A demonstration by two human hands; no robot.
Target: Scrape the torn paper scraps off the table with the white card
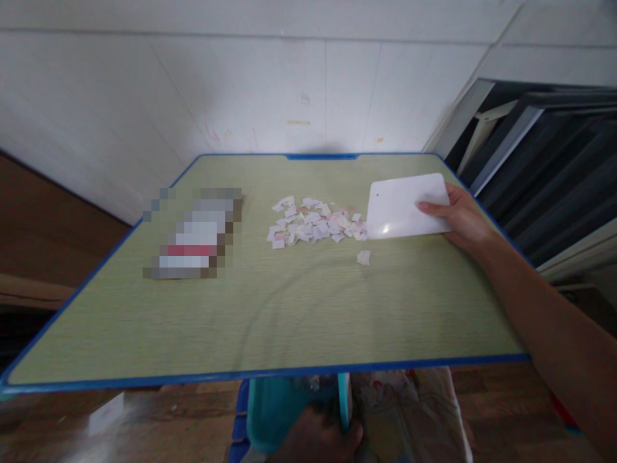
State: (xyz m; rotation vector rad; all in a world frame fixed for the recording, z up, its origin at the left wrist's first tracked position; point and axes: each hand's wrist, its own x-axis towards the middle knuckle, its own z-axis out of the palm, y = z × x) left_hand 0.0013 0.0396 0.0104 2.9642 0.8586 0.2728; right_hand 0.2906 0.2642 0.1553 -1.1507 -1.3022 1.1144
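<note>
My right hand [460, 215] grips a white plastic scraper card [405, 206], held on edge on the green table [299, 308] at the right. Its lower edge touches a pile of several small white and pink paper scraps [315, 225]. One loose scrap [364, 258] lies nearer to me. My left hand [315, 440] is below the table's front edge, closed on a teal dustpan [289, 411], of which only part shows.
A pixelated flat object [195, 235] lies on the table's left half. The table has a blue rim and stands against a white wall. Dark framed panels [544, 154] lean at the right. A bag with scraps [409, 405] sits under the table on a wooden floor.
</note>
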